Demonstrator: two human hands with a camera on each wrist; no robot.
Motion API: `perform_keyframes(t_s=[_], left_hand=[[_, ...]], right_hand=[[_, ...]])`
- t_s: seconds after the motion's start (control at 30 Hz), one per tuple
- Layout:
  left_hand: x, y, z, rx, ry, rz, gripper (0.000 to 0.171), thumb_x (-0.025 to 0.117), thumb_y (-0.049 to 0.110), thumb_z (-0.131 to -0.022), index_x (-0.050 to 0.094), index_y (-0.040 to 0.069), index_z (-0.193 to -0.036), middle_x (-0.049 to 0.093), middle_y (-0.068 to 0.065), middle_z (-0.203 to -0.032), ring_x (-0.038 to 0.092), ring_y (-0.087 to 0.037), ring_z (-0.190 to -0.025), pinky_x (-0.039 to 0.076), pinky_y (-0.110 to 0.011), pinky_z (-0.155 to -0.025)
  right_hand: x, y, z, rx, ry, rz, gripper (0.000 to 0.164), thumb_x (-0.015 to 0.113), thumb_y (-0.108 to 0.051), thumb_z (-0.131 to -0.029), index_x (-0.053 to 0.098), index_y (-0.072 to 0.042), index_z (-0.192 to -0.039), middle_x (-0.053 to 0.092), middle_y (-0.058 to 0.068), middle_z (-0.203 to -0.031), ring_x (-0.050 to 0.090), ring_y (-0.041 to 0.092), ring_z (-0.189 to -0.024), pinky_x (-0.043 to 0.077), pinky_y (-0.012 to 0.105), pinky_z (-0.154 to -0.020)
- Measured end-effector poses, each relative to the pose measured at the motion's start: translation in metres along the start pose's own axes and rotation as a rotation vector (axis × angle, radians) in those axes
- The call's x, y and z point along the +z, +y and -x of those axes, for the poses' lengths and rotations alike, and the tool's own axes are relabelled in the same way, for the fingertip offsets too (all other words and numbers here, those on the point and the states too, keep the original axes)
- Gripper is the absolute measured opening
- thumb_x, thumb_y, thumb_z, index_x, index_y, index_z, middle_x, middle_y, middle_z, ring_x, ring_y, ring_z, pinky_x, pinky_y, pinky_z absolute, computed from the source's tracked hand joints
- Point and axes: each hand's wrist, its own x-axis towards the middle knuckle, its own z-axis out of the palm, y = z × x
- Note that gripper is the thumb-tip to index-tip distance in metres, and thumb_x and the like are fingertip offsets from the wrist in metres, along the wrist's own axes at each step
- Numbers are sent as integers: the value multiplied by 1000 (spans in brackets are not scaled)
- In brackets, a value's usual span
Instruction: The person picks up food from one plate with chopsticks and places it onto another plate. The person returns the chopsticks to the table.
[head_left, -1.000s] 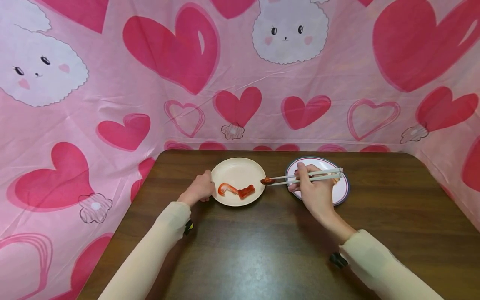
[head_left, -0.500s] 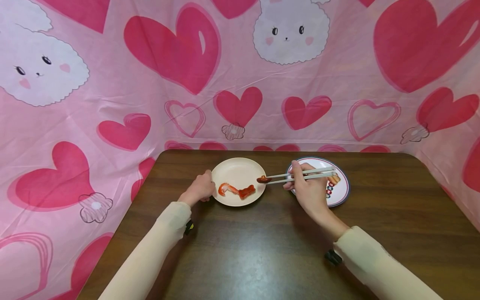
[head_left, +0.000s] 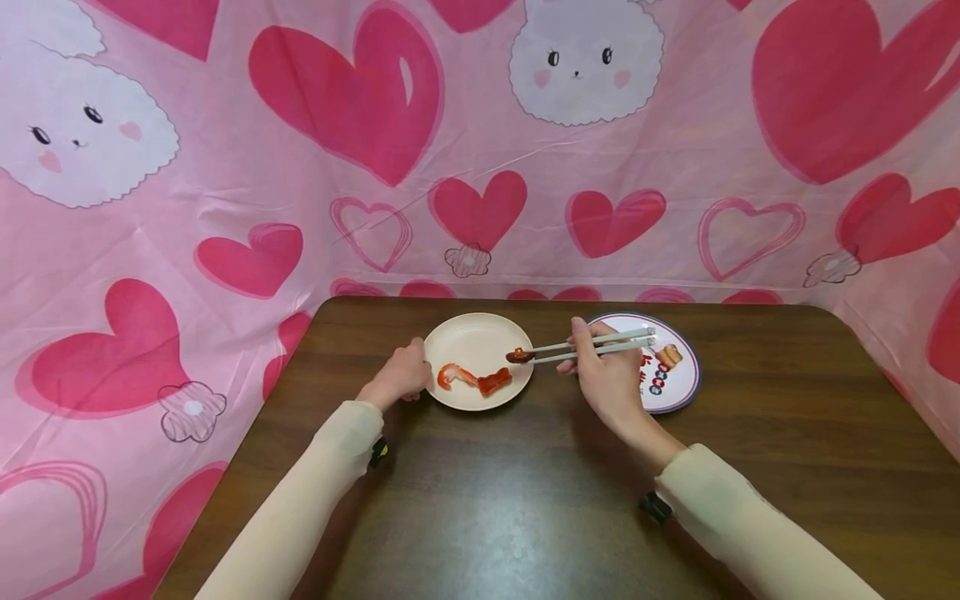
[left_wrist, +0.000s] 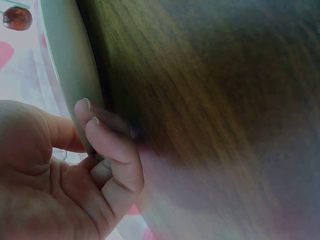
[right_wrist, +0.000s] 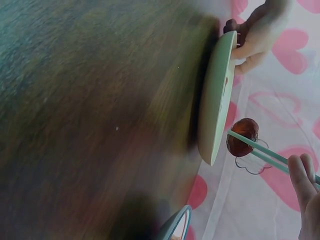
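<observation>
My left hand (head_left: pixel 401 372) pinches the left rim of a cream plate (head_left: pixel 468 337); the left wrist view has its fingers curled at the underside of the plate (left_wrist: pixel 75 65). In my right hand (head_left: pixel 611 383) I hold a pair of pale chopsticks (head_left: pixel 630 337). Their tips grip a glossy brown roundish food piece (head_left: pixel 517 356) over the cream plate's right side. From the right wrist view, this brown piece (right_wrist: pixel 243 137) hangs above the plate, apart from it. A shrimp (head_left: pixel 455 377) and a wavy red-brown strip (head_left: pixel 495 382) lie on the plate's near part.
To the right stands a white plate (head_left: pixel 682 387) with a blue rim and printed marks, partly behind my right hand. A small tan food piece (head_left: pixel 669 357) lies on it. Both plates are on a dark wooden table (head_left: pixel 480 500), with pink heart-patterned cloth (head_left: pixel 360 100) behind.
My right hand has moved left with the chopsticks, bringing the brown piece from the cream plate's right edge to inside its rim. More of the white plate shows. My left hand stays put.
</observation>
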Motion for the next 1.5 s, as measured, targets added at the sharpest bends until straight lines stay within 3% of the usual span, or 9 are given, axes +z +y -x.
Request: perform_keyframes(t_s=[0.2,0.47,0.8,0.97,1.07,1.33,1.5], left_hand=[[-1,2,1,2,-3,-10,44,51,8,-103,37,-7,-142,60,-19,-85,56,-24,-56,53,-32,-52],[-1,2,0,-11,-3,-6,45,54,7,-102,38,-7,-141,61,-20,-87,57,-24,-56,53,-32,-52],[-1,-1,-1,-11,-6,-6,44,54,9,-103,38,-7,-141,60,-19,-88,57,-25,-58,54,-32,-53],[-1,0,-2,-15,-8,-7,44,56,8,-101,38,-6,-140,60,-19,-89,57,-24,-58,54,-32,-53],[-1,-1,-2,-16,-11,-7,44,57,7,-101,39,-6,-139,60,-19,-89,57,-24,-58,54,-32,-52],[0,1,1,-5,-9,2,43,53,7,-102,38,-7,-140,60,-19,-89,56,-23,-58,53,-32,-52],[0,0,1,0,-6,10,43,53,8,-103,38,-7,-141,60,-19,-89,56,-23,-58,53,-32,-53]], right_hand=[[5,-8,-1,5,-7,-15,30,59,-8,-108,66,13,-87,65,34,-69,70,35,-53,59,27,-55],[18,-6,-2,-12,-10,-11,30,59,-8,-108,66,12,-86,66,31,-69,69,44,-56,59,28,-56],[35,1,-6,-14,-8,-21,30,60,-7,-107,67,8,-82,67,25,-66,70,27,-52,58,27,-53],[44,11,-7,22,-32,-37,30,60,-7,-107,66,10,-83,66,31,-66,68,47,-55,60,38,-54],[49,25,-9,33,-42,-26,32,61,-12,-108,67,8,-84,66,28,-64,68,50,-56,60,43,-54],[55,43,-9,14,-73,3,42,63,-31,-108,67,6,-87,68,18,-61,71,37,-54,57,29,-50],[58,43,-9,1,-91,12,41,62,-32,-108,68,2,-85,67,18,-61,70,39,-54,55,25,-48]])
